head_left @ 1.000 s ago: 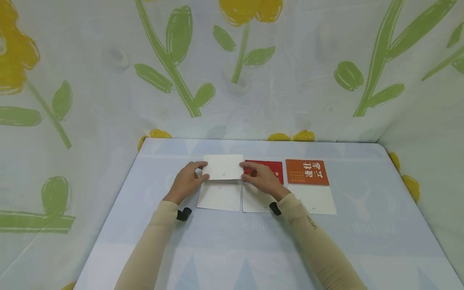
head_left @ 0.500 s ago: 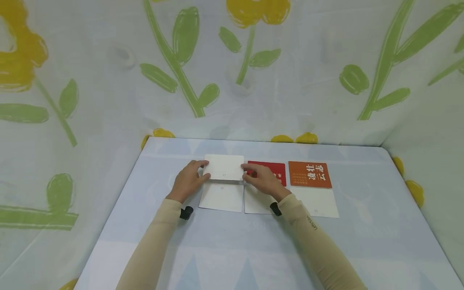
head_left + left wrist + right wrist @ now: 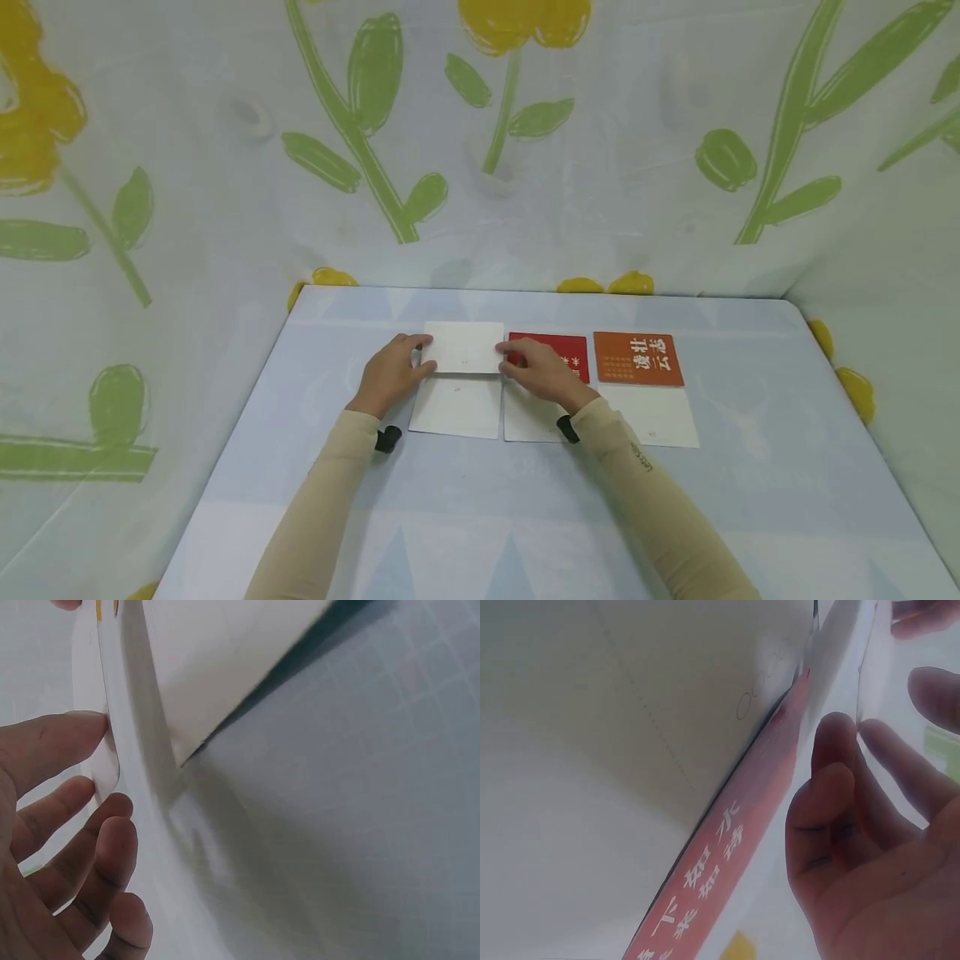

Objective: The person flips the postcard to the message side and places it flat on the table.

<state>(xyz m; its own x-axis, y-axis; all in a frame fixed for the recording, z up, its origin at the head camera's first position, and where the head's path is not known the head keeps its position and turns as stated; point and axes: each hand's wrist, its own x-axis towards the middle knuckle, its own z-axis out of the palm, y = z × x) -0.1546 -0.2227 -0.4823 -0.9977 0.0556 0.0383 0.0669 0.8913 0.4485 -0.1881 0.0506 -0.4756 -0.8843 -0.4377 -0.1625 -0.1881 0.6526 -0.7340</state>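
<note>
A white card (image 3: 465,350) lies level at the back of the table, pinched at its left edge by the thumb and fingers of my left hand (image 3: 386,377). My right hand (image 3: 543,372) pinches its right edge. Directly in front lies a second white card (image 3: 456,410). The left wrist view has the thumb (image 3: 64,742) against the card's edge, with the other fingers loosely curled. Partly beneath my right hand are a red card (image 3: 558,343) with white characters and another white card (image 3: 528,421). Whether the pinched card touches the table is unclear.
To the right, an orange card (image 3: 618,367) with white characters lies behind another white card (image 3: 656,417). The pale blue table (image 3: 480,517) ends at the back against a flower-printed curtain (image 3: 600,192).
The pinched white card has come down slightly toward the table, and the gap between it and the front card has narrowed. Both hands keep their hold. The head view has shifted a little.
</note>
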